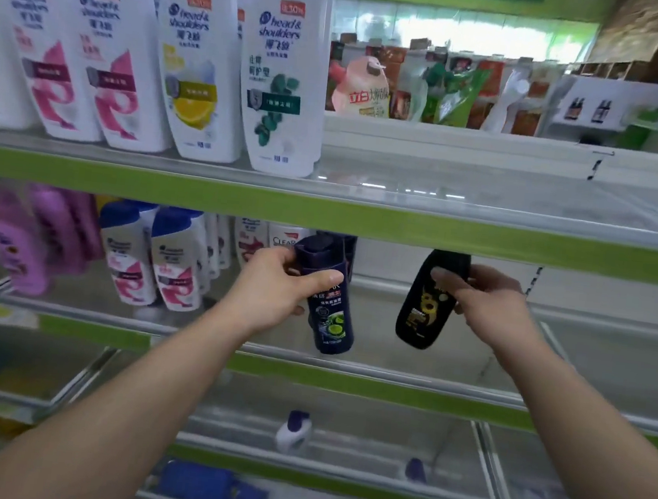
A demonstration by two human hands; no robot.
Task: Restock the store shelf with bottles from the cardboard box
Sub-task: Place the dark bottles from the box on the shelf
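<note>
Left hand point(274, 284): wrapped around a dark navy plastic bottle point(330, 311), upright, flip cap up, lime picture on its label.
Right hand point(489, 300): grips a glossy black rounded bottle point(428, 301), long axis near vertical, yellow print.
Position: both bottles held at the middle shelf point(386, 379), well apart.
Upper shelf: white "head & shoulders" bottles point(285, 76), smooth, tapered.

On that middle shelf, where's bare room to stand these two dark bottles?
Bare shelf floor lies right of the navy bottle in the left hand, under and beyond the black bottle in the right hand, out to the right end. Left of the navy bottle it is crowded: white shampoo bottles and purple ones. The top shelf right of the white row is bare too.
</note>
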